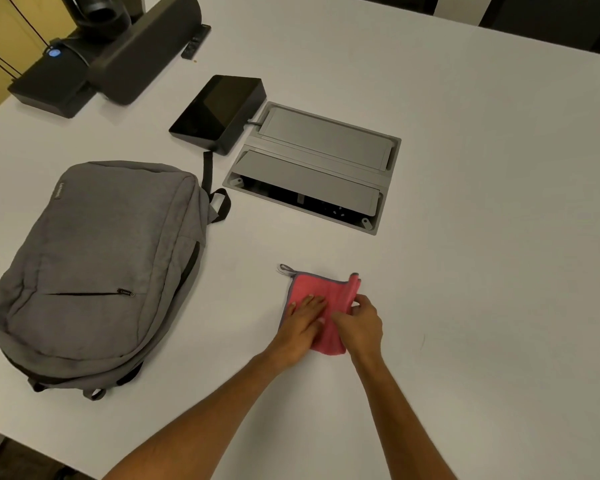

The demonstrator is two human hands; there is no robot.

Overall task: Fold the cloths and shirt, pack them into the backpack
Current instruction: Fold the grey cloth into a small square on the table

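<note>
Head view, looking down on a white surface [465, 202]: one pink cloth [321, 289] with a grey edge and a small loop at its far left corner lies near the front middle, and both hands are on it. Left hand [303, 322] lies flat, fingers spread, pressing the cloth down. Right hand [359, 322] pinches the cloth's right edge, which stands up in a small roll above the fingers. One grey backpack [97, 265] lies flat well to the left, apart from the cloth, its front pocket zipped. Further back I count one black tablet-like device [219, 112], one grey recessed hatch [312, 168] with two flaps, and one dark machine [111, 53] at the far left corner.
</note>
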